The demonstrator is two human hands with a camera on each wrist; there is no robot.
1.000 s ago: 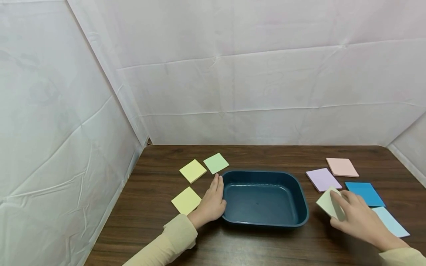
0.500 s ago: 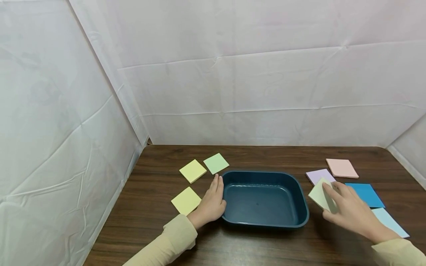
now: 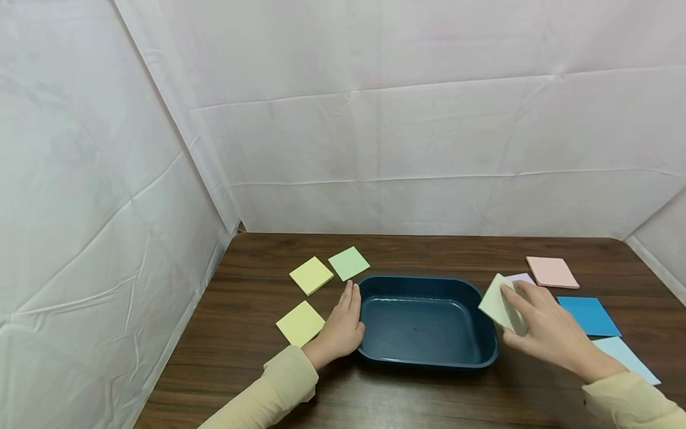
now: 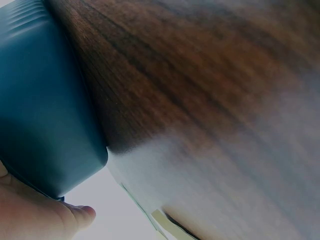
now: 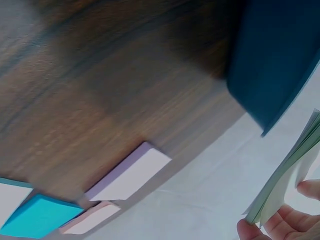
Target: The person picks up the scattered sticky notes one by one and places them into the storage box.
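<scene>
While the left hand (image 3: pixel 339 329) is lying low on the wooden table (image 3: pixel 429 399) at lower centre of the head view, its straight fingers are pressing flat against the left wall of the dark blue tray (image 3: pixel 426 359), with the cream sleeve (image 3: pixel 268 396) running down toward the bottom edge. Nothing is being gripped by that hand; the left wrist view is showing only a thumb tip (image 4: pixel 80 215) touching the tray's outer corner (image 4: pixel 45 125).

Right of centre, the right hand (image 3: pixel 546 330) is hovering raised off the table, wrist angled toward the lower right corner, its fingers and thumb pinching a pale green sticky-note pad (image 3: pixel 497 307). That pad is being held tilted, its left edge hanging just above the tray's right rim. From the right wrist camera the pad (image 5: pixel 287 175) is appearing edge-on at the right side of the frame, fingertips (image 5: pixel 257 231) curling around its lower end.

Behind the right hand, a lilac pad (image 3: pixel 521 277) is peeking out, partly hidden. A pink pad (image 3: pixel 552 271), a bright blue pad (image 3: pixel 588 316) and a light blue pad (image 3: pixel 624 359) are lying along the right side. Left of the tray, two yellow pads (image 3: pixel 311 275) (image 3: pixel 300 322) and a green pad (image 3: pixel 348 263) are lying flat.
</scene>
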